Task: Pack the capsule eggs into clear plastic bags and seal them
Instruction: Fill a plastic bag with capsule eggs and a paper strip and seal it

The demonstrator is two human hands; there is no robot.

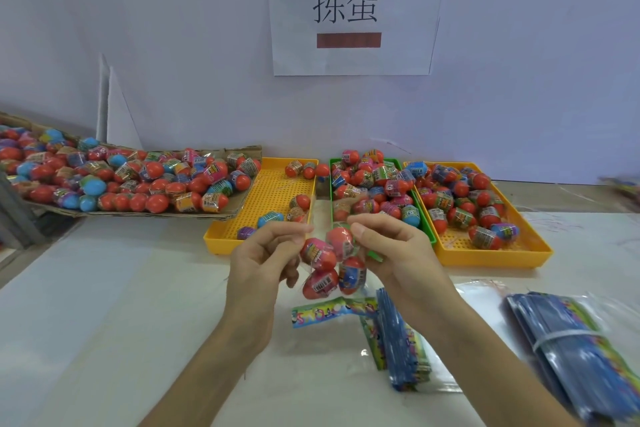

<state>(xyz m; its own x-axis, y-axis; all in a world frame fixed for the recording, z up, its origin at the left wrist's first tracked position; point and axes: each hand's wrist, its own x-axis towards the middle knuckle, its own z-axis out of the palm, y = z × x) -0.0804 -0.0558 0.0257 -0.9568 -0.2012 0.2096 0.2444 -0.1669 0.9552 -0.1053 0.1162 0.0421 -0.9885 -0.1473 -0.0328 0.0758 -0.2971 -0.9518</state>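
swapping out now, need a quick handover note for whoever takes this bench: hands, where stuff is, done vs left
Left hand and right hand each pinch the top of a clear bag holding four capsule eggs, above the table; not yet sealed.
Loose eggs: cardboard tray far left, yellow tray, green tray, second yellow tray.
Empty bag bundles lie front right.
Left: seal this bag, then bag the rest.

Capsule eggs showing glossy plastic shells, sitting in a clear, shiny film bag. Yellow tray looking like matt perforated plastic (green tray likewise). Cardboard flat appearing rough, ragged-edged. Paper sign reading matt.
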